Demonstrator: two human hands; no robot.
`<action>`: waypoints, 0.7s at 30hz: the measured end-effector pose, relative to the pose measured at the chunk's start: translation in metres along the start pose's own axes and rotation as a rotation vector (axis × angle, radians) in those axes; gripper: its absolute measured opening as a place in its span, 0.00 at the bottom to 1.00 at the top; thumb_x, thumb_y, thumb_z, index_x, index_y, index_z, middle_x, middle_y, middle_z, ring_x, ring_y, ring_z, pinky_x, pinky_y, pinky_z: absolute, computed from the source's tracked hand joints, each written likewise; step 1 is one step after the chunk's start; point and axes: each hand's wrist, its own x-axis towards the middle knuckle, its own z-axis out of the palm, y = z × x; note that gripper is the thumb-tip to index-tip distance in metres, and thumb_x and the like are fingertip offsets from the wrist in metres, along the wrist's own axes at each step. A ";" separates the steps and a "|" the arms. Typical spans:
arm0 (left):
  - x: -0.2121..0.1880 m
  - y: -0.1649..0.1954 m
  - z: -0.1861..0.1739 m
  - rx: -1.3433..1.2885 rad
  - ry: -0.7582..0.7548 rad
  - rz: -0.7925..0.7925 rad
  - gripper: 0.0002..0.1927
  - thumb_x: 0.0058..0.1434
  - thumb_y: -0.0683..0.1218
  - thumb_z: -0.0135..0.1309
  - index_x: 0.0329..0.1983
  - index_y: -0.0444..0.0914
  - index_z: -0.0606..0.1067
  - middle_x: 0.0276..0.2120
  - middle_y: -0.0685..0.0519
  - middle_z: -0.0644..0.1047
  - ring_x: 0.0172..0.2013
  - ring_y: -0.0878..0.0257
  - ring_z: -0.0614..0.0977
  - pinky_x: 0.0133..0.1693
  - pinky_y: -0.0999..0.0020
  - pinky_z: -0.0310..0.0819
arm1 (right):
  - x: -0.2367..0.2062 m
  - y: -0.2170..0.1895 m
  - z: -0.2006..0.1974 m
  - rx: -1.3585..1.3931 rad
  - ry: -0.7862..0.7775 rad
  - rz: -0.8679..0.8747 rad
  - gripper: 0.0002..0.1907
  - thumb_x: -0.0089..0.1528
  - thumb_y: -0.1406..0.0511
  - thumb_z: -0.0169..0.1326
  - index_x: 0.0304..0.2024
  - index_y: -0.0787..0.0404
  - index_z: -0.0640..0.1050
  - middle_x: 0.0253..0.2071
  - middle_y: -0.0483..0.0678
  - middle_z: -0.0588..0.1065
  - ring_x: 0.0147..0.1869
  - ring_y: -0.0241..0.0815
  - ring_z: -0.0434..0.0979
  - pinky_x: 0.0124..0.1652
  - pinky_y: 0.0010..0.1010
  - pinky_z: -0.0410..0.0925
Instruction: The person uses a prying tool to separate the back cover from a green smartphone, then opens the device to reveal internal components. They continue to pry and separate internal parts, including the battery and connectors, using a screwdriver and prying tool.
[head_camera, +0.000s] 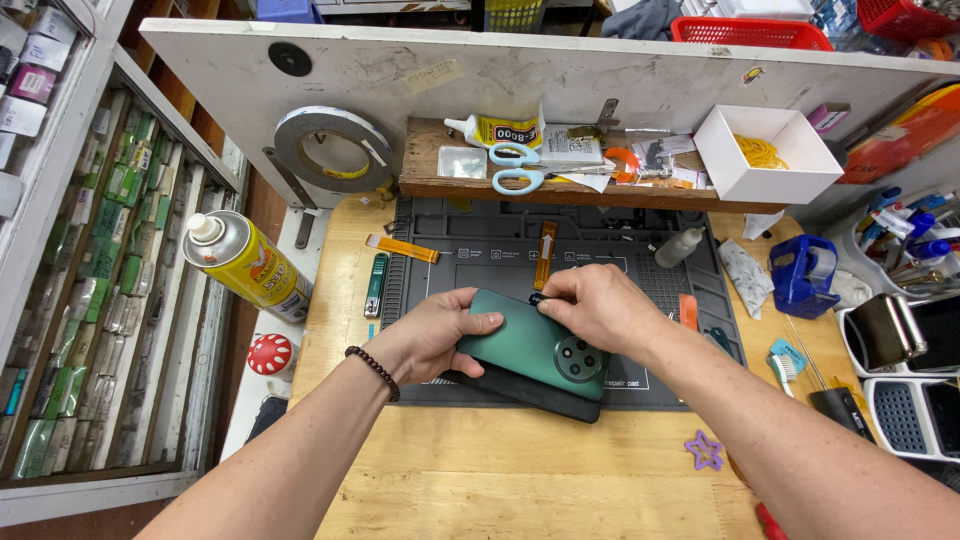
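A green phone back cover (525, 345) with a round camera ring lies tilted over a dark phone body (520, 392) on the grey work mat (640, 250). My left hand (435, 335) grips the cover's left edge, thumb on top. My right hand (590, 305) pinches at the cover's upper edge, where a small dark part shows between the fingertips. An orange flex cable (544, 255) lies on the mat just beyond my right hand.
A yellow spray can (245, 262) and a red-capped item (270, 355) sit left. Behind the mat, a wooden shelf (430, 185) carries scissors (515, 167), a glue tube and a white box (765, 150). A blue tape dispenser (803, 273) stands right. A purple star piece (704, 451) lies near the front.
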 end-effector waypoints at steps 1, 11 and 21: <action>0.000 0.001 0.001 0.000 -0.002 0.003 0.15 0.64 0.44 0.56 0.54 0.39 0.74 0.42 0.52 0.80 0.33 0.65 0.84 0.24 0.71 0.83 | 0.000 0.001 0.000 -0.024 0.012 -0.018 0.10 0.59 0.60 0.60 0.38 0.59 0.84 0.32 0.50 0.83 0.36 0.45 0.84 0.38 0.36 0.73; -0.008 0.002 0.003 0.009 -0.001 0.020 0.15 0.64 0.45 0.56 0.53 0.40 0.75 0.43 0.53 0.80 0.36 0.65 0.84 0.26 0.71 0.84 | 0.017 0.016 0.003 0.476 -0.166 0.218 0.07 0.58 0.65 0.63 0.36 0.62 0.83 0.27 0.45 0.81 0.31 0.32 0.76 0.33 0.30 0.70; -0.010 -0.001 0.001 0.024 -0.021 0.034 0.16 0.64 0.45 0.56 0.55 0.40 0.74 0.45 0.53 0.79 0.39 0.63 0.84 0.28 0.68 0.85 | 0.000 0.012 0.013 0.606 -0.064 0.243 0.06 0.58 0.65 0.64 0.33 0.61 0.82 0.30 0.42 0.79 0.34 0.30 0.73 0.35 0.26 0.69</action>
